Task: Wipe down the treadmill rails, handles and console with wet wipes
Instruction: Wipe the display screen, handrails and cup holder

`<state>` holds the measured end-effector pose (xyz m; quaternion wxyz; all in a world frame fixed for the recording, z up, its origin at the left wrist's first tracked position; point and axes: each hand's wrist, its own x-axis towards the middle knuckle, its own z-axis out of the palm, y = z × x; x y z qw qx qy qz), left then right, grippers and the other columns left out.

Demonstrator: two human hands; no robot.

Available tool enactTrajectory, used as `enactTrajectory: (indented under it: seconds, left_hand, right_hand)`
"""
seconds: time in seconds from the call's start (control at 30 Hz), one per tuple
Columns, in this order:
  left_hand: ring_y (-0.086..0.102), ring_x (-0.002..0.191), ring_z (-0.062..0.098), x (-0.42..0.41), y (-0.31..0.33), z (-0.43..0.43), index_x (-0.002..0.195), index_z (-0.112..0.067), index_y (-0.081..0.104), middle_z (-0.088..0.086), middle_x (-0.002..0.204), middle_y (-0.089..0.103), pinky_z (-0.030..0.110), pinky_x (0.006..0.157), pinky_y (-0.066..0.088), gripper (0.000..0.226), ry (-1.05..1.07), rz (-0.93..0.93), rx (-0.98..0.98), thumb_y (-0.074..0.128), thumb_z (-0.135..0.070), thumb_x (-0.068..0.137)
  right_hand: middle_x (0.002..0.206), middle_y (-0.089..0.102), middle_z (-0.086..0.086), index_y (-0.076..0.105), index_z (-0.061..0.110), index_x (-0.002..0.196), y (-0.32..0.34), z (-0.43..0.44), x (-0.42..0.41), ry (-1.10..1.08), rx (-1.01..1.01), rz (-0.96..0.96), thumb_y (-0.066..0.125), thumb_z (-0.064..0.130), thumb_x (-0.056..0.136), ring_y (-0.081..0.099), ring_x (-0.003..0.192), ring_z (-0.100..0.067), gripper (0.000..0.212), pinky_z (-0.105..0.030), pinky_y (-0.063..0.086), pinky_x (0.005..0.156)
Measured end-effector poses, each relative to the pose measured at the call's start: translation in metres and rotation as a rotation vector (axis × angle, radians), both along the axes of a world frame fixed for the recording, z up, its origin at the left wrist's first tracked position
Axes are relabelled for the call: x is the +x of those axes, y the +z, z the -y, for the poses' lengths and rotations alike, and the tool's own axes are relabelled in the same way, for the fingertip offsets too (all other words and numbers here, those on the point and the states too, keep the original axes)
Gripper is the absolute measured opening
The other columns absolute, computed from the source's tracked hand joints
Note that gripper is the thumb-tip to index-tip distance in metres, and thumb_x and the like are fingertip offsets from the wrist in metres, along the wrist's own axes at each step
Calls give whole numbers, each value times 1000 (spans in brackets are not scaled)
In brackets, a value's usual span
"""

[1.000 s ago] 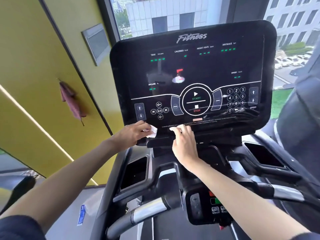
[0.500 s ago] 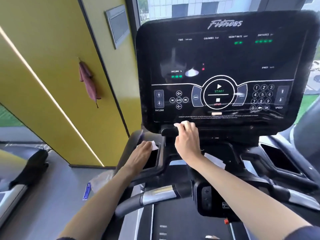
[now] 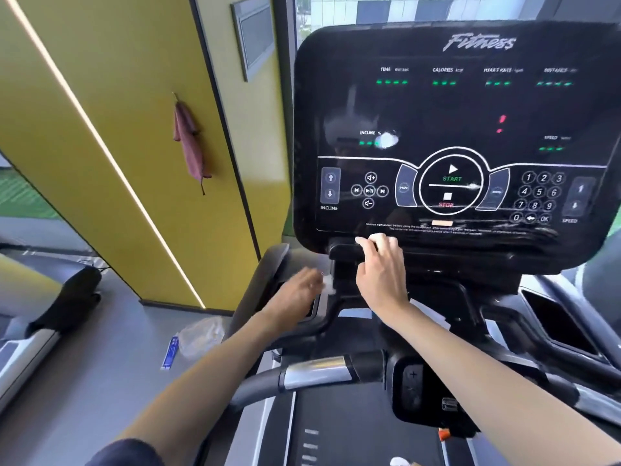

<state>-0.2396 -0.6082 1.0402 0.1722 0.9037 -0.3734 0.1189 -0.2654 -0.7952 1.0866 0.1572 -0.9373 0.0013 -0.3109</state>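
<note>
The black treadmill console [image 3: 453, 105] fills the upper right, its display lit. My right hand [image 3: 383, 274] rests on the ledge under the console, fingers curled over a white wet wipe [image 3: 377, 237]. My left hand [image 3: 294, 292] is blurred by motion over the left side tray [image 3: 268, 274] and holds a second white wipe [image 3: 327, 286] at its fingertips. Below the hands runs the left handle [image 3: 316, 371] with its silver grip, beside the black centre control pod [image 3: 413, 388].
The right side tray [image 3: 557, 326] lies past my right arm. A reddish cloth [image 3: 190, 146] hangs on the yellow wall. A plastic bag [image 3: 201, 334] and a blue packet [image 3: 169, 353] lie on the floor. Another treadmill [image 3: 30, 344] stands at the left.
My left hand has dropped with its wipe from the console's lower edge to the left side tray and keeps moving there. My right hand has stayed on the ledge.
</note>
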Motion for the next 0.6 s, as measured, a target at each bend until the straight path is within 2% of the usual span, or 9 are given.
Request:
enactTrajectory:
  seconds: [0.03, 0.1, 0.17, 0.23, 0.3, 0.4, 0.47, 0.6]
  left_hand:
    - [49, 90, 25, -6, -4, -9, 100, -1, 58, 10, 102, 50, 43, 78, 49, 14, -67, 64, 68, 58, 2, 87]
    - [48, 91, 24, -1, 0, -24, 101, 6, 62, 9, 105, 46, 37, 77, 51, 38, -42, 124, -101, 66, 20, 65]
    - [50, 93, 24, 7, 31, -22, 106, 9, 65, 12, 108, 48, 29, 82, 50, 39, 100, 215, -339, 55, 21, 70]
    - [50, 96, 24, 20, 67, -11, 111, 9, 64, 18, 107, 51, 24, 85, 44, 43, 241, 279, -546, 37, 10, 77]
    - [49, 96, 24, 36, 90, 2, 110, 5, 63, 18, 106, 53, 23, 83, 44, 45, 298, 291, -630, 33, 11, 77]
    - [47, 90, 23, 50, 88, 18, 97, 5, 64, 18, 99, 56, 29, 75, 45, 50, 284, 238, -522, 40, 29, 59]
    - [43, 89, 22, 47, 72, 20, 93, 6, 63, 16, 99, 56, 29, 75, 42, 59, 244, 202, -434, 39, 33, 47]
    - [45, 89, 23, 33, 33, 7, 90, 2, 64, 3, 102, 45, 35, 68, 48, 51, 138, 148, -246, 49, 30, 51]
  right_hand:
    - [94, 59, -10, 67, 4, 107, 0, 1, -1, 4, -6, -7, 64, -13, 63, 54, 82, -30, 47, -40, 49, 72]
    - [94, 59, -10, 67, 3, 108, 0, 1, -1, 15, -1, -16, 64, -13, 62, 54, 82, -30, 49, -40, 49, 72]
    - [94, 59, -10, 67, 3, 107, 1, 0, 0, 14, 21, -20, 64, -13, 61, 54, 82, -30, 49, -40, 49, 72]
    - [93, 59, -9, 67, 3, 106, 1, -2, 0, 1, 31, -25, 64, -12, 61, 54, 82, -30, 47, -40, 48, 73]
    - [93, 58, -9, 67, 3, 105, 0, -4, 0, -9, 40, -33, 64, -12, 61, 53, 82, -30, 46, -40, 48, 72]
    - [93, 59, -10, 66, 2, 107, 0, -2, -2, 7, 27, -27, 65, -12, 60, 54, 82, -31, 49, -41, 49, 73]
    - [94, 59, -11, 66, 1, 110, 0, 1, -3, 28, 21, -35, 64, -13, 61, 54, 83, -32, 51, -42, 50, 74]
    - [96, 58, -11, 65, 1, 113, 2, 0, -4, 27, 14, -68, 61, -13, 64, 53, 85, -31, 51, -41, 50, 76]
